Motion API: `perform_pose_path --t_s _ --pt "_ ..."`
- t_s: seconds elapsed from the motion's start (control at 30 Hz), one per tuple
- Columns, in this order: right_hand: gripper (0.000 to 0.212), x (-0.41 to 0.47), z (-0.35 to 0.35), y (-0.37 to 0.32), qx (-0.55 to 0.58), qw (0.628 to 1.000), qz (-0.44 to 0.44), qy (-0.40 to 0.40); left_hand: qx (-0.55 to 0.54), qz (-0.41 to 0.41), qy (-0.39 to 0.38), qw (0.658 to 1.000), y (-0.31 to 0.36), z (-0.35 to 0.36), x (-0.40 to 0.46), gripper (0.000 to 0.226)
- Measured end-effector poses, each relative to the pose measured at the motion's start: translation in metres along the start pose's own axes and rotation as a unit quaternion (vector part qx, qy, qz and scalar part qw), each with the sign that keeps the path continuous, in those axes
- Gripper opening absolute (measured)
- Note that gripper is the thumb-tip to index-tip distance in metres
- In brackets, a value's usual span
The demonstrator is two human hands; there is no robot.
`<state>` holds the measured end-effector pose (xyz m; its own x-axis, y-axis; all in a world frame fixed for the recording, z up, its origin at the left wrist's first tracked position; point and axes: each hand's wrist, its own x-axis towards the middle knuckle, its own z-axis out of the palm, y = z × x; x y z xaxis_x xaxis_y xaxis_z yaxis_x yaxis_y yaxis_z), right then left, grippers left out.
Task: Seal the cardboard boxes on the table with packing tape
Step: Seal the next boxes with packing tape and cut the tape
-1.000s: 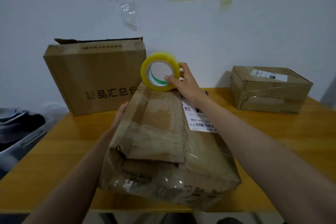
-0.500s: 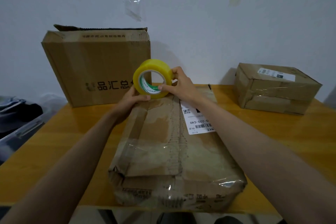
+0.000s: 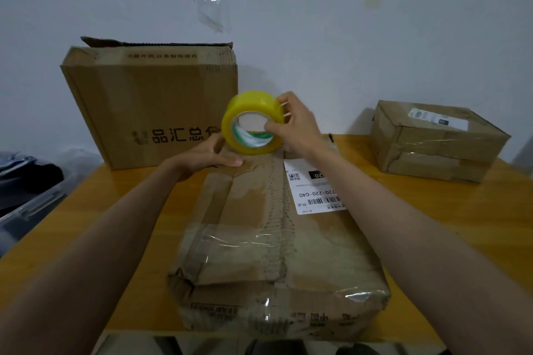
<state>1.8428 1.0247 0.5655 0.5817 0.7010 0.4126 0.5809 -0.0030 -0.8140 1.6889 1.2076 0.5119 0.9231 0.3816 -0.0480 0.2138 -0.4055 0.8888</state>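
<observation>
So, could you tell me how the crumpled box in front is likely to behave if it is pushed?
The front box looks soft: dented corners suggest it may buckle. Lying flat and low on the table, it probably slides rather than tips.

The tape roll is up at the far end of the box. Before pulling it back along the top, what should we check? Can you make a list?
1. Right hand holds the tape roll: ok, thumb in the core, fingers over the outside.
2. Roll sits at the far end of the middle box: ok.
3. Left hand presses down on the box top just beside the roll: ok.
4. Tape end stuck to the cardboard: cannot tell, the clear tape does not show there.
5. Box lies flat on the table: ok.
6. Path toward the near edge is clear: ok, only old tape and the label beside it.
</observation>
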Motion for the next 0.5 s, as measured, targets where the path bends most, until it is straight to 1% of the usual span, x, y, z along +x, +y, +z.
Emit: perform_pose_path --t_s 0.03,0.07,0.17,0.23,0.3,0.37,0.5 --pt "0.039 0.001 -0.015 -0.002 -0.005 1.000 -0.003 0.030 0.008 -0.006 -0.001 1.000 0.001 -0.001 -0.001 0.087" --pt "0.040 0.001 -0.034 -0.004 -0.027 0.998 -0.014 0.055 0.016 -0.005 -0.007 1.000 0.001 -0.001 -0.002 0.089" --pt "0.052 -0.007 -0.094 0.003 -0.154 0.983 -0.072 0.071 0.017 -0.015 -0.023 0.999 0.005 0.000 -0.004 0.096" --pt "0.060 -0.015 -0.122 0.012 -0.232 0.962 -0.099 0.106 0.011 -0.018 -0.028 0.999 0.009 0.002 -0.005 0.098" --pt "0.062 -0.021 -0.143 0.024 -0.289 0.937 -0.102 0.168 0.005 -0.022 -0.031 0.999 0.010 0.002 -0.005 0.094" --pt "0.058 -0.031 -0.163 0.038 -0.286 0.931 -0.080 0.212 0.002 -0.031 -0.032 0.999 0.009 0.001 -0.005 0.090" --pt "0.044 -0.053 -0.179 0.058 -0.214 0.948 -0.037 0.233 -0.008 -0.044 -0.029 0.999 0.009 0.003 -0.003 0.075"
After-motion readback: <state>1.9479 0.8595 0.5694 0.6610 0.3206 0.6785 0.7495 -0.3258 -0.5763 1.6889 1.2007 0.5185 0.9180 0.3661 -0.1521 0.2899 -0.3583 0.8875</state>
